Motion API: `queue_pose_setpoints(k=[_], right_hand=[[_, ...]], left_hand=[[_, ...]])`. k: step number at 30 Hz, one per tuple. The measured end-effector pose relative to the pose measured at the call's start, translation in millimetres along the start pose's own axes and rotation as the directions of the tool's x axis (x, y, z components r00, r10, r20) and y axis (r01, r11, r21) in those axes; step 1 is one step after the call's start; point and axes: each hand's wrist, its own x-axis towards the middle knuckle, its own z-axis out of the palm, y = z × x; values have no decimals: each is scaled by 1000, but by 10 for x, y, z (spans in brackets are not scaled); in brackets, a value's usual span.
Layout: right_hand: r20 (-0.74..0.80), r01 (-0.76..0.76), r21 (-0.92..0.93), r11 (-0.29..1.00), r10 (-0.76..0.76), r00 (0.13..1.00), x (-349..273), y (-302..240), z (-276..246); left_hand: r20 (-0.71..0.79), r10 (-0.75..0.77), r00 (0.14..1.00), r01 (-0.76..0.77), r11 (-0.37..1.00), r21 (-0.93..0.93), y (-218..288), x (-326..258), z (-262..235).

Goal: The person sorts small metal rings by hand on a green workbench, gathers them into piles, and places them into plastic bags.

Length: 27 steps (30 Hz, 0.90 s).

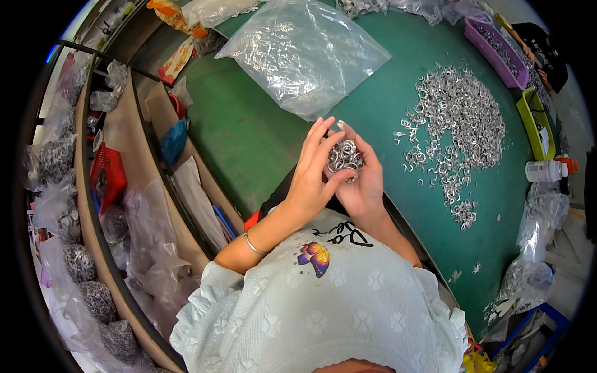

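Cupped together in front of my body, my left hand (314,171) and my right hand (364,186) hold a handful of small silvery metal rings (345,156). The left fingers close over the rings from the left side, while the right palm supports them from the right and below. A large pile of similar metal pieces (460,118) lies on the green tabletop (398,56) to the right, with a thinner trail reaching toward me. Just beyond my fingertips lies a big clear plastic bag (305,56), spread flat.
At the far right stand a purple basket (497,53) of metal pieces, a lime-green basket (536,124) and a white bottle (546,170). Shelves on the left hold bagged metal parts (96,298) and a red basket (109,177). Another person's hand (528,55) shows at upper right.
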Motion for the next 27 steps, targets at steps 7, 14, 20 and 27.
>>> queue_pose_setpoints(k=[7,14,20,27], right_hand=[[-101,61,166,984,-44,994,183,-267,-131],[-123,107,143,984,-90,988,222,-521,-356],[-124,165,70,984,-155,980,288,-642,-458],[-175,189,-14,982,-188,966,385,-678,-332]], left_hand=[[-550,-505,665,341,861,-378,-836,421,65],[-352,-757,550,348,591,-728,-2045,1234,-371],[-612,-137,779,-150,907,-394,-1360,2028,-956],[-637,213,741,-531,767,-361,-1094,3620,-2152]])
